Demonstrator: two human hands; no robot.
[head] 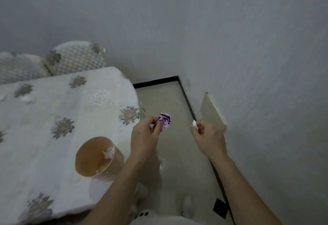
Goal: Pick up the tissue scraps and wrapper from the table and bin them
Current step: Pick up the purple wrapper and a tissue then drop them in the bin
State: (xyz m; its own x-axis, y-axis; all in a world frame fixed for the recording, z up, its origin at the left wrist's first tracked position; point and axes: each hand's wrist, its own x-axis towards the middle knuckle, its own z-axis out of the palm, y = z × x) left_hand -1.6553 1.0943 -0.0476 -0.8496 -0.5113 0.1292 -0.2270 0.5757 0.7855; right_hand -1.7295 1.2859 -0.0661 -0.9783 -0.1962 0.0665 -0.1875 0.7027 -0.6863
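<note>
Her left hand (pixel 147 132) pinches the purple wrapper (pixel 166 122); the right hand (pixel 206 136) nips a tissue scrap (pixel 194 123). Both hang over floor, the bin (pixel 94 157) behind and left, so loosening now would litter.

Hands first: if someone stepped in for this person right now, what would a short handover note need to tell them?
Left hand: pinching the purple-and-white wrapper, held out over the floor beside the table.
Right hand: closed on a small white tissue scrap.
The tan bin stands on the table near its edge, with one tissue scrap at its rim.
Done: wrapper and one scrap picked up.
Left: drop both in the bin; another white scrap seems to lie at the far left of the table.
</note>
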